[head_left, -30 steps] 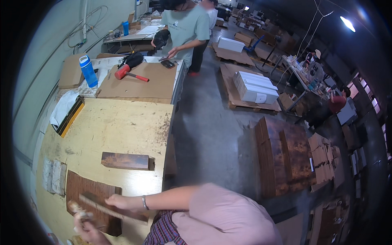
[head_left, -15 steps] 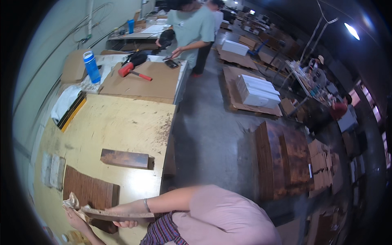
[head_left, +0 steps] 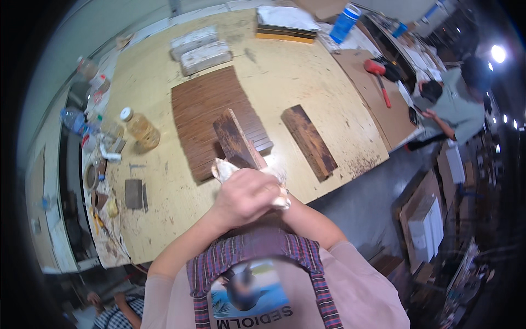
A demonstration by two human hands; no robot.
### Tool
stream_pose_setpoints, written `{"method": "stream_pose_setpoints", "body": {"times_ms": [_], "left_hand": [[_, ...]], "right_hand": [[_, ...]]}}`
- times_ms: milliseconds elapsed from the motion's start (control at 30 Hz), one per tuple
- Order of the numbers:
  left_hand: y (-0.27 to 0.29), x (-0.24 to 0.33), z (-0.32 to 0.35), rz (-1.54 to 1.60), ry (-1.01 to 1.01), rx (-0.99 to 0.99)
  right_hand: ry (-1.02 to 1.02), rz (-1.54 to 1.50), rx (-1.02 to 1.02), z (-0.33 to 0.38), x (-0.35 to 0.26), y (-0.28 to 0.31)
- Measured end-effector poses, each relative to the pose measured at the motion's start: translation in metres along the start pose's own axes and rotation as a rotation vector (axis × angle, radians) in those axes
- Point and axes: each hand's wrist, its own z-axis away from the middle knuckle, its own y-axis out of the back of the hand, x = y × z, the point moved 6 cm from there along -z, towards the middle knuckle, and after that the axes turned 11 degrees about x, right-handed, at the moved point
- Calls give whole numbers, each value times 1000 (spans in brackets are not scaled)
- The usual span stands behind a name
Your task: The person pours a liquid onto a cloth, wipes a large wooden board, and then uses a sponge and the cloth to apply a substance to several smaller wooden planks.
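Observation:
My left hand point(head_left: 246, 192) is closed around a crumpled whitish cloth point(head_left: 282, 189), which it presses against the near end of a dark brown wooden piece point(head_left: 233, 134). That piece is tilted up off the table, its far end raised over a mat-like panel of brown wooden strips point(head_left: 211, 107). Behind the left hand and cloth, my right hand point(head_left: 261, 161) grips the same wooden piece; most of its fingers are hidden. To the right, a similar brown wooden block point(head_left: 310, 142) with dark blotches lies on the table.
The pale worktable point(head_left: 263, 82) carries two whitish blocks point(head_left: 205, 57) and a bottle of yellowish liquid point(head_left: 141, 129). More bottles point(head_left: 74, 120) line the left edge. A red mallet point(head_left: 378, 77) lies on cardboard at right, near another person point(head_left: 460, 104).
My view has swung left and down onto the table. The wooden piece has gone from nearly level to tilted upward, and my left hand with the cloth has come over its near end.

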Motion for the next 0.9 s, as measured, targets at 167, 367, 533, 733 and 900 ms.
{"method": "stream_pose_setpoints", "body": {"times_ms": [167,367,533,733,900], "left_hand": [[55,-94,34,-345,355,413],[91,-130,107,-626,560,308],[53,-108,138,-75,1124,302],[-22,-60,139,952,1495,246],[-9,-68,153,915,1426,393]], "right_hand": [[-714,-339,-299,2,42,-27],[-606,-477,-581,-14,29,-36],[-491,-473,-544,-41,20,-41],[-343,-423,-419,-66,10,-61],[-239,-4,-148,-68,13,-58]]}}
